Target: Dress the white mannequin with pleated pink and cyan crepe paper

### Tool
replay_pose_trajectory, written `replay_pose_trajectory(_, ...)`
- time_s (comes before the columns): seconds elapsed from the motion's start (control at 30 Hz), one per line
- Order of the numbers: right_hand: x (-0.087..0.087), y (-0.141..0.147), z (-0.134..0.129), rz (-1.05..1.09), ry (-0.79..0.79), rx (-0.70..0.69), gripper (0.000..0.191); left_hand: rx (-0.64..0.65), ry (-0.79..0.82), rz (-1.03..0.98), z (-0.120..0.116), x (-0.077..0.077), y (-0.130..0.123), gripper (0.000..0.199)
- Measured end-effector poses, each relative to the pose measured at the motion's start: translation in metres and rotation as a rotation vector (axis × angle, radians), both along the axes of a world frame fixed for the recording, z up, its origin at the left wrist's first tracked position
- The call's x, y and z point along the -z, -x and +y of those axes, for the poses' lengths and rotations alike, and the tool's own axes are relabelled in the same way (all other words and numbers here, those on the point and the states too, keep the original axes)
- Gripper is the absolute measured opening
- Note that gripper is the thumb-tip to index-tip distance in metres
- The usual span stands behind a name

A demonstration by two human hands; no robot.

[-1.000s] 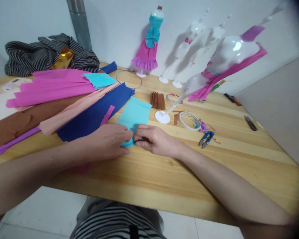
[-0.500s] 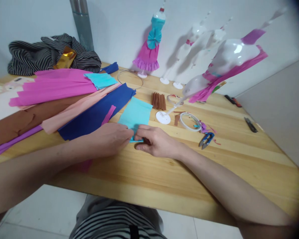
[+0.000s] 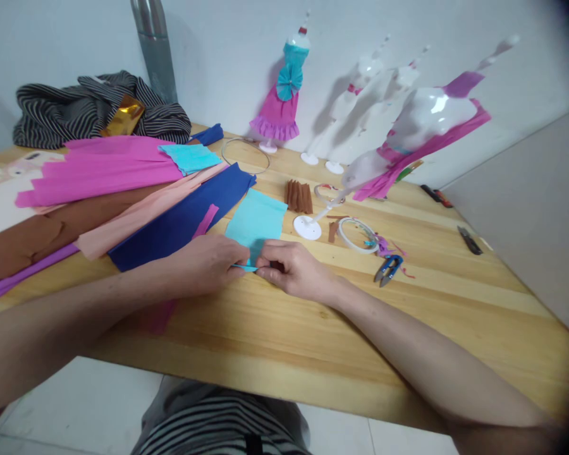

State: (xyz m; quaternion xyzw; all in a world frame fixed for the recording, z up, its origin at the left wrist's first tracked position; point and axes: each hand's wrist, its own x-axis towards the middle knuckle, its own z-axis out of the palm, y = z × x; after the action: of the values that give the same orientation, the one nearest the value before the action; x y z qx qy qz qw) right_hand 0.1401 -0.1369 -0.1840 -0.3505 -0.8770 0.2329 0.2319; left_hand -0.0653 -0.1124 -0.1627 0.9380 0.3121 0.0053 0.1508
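A light blue sheet of crepe paper (image 3: 257,218) lies on the wooden table between my hands, its near edge turned up in a narrow fold. My left hand (image 3: 213,262) pinches the left part of that edge, fingers curled and seen from the back. On the right part, my right hand (image 3: 291,266) grips the fold between thumb and bent fingers. Under and beside my left forearm runs a magenta paper strip (image 3: 205,221). A dark blue crepe sheet (image 3: 180,218) lies just left of the light blue one.
Blue thread snips (image 3: 389,270) and a tape roll (image 3: 359,235) lie to the right. A white mannequin (image 3: 408,129) with pink paper leans over the table; a dressed mannequin (image 3: 284,91) stands behind. Pleated brown paper (image 3: 298,196) sits mid-table. A utility knife (image 3: 469,240) is far right.
My right thumb has closed in onto the folded edge, where it was apart before. My left hand has shifted slightly left along it. The whole view has moved a little.
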Motion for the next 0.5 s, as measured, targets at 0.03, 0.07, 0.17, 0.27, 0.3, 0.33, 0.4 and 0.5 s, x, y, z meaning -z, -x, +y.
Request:
replay_pose_trajectory(0.03,0.0004,0.0002,-0.0002,0.007,-0.014,0.010,0.010,-0.005,-0.008,-0.009,0.0005,0.0010,0.0001,0.020)
replay_pose_trajectory(0.07,0.0005,0.0004,-0.0003,0.015,-0.027,0.022,0.009,-0.010,-0.010,-0.022,0.0011,0.0021,0.0002,0.020)
replay_pose_trajectory(0.17,-0.0003,0.0013,-0.0007,0.073,-0.085,0.067,0.009,-0.025,0.008,-0.078,0.0035,0.0041,0.0002,0.020)
replay_pose_trajectory(0.27,-0.0028,0.0019,-0.0018,0.172,-0.111,0.090,0.010,-0.039,0.049,-0.141,0.0059,0.0027,-0.0004,0.019)
replay_pose_trajectory(0.3,-0.0037,0.0019,-0.0024,0.203,-0.092,0.099,0.010,-0.046,0.073,-0.161,0.0065,0.0017,-0.0007,0.018)
replay_pose_trajectory(0.33,-0.0044,0.0020,-0.0029,0.226,-0.065,0.110,0.009,-0.050,0.102,-0.180,0.0071,0.0007,-0.0009,0.018)
replay_pose_trajectory(0.4,-0.0048,0.0021,-0.0036,0.252,-0.017,0.136,0.004,-0.059,0.163,-0.218,0.0081,-0.0004,-0.0012,0.018)
replay_pose_trajectory(0.5,-0.0021,0.0030,-0.0033,0.243,-0.019,0.120,0.012,-0.069,0.206,-0.265,0.0094,0.0012,-0.0010,0.018)
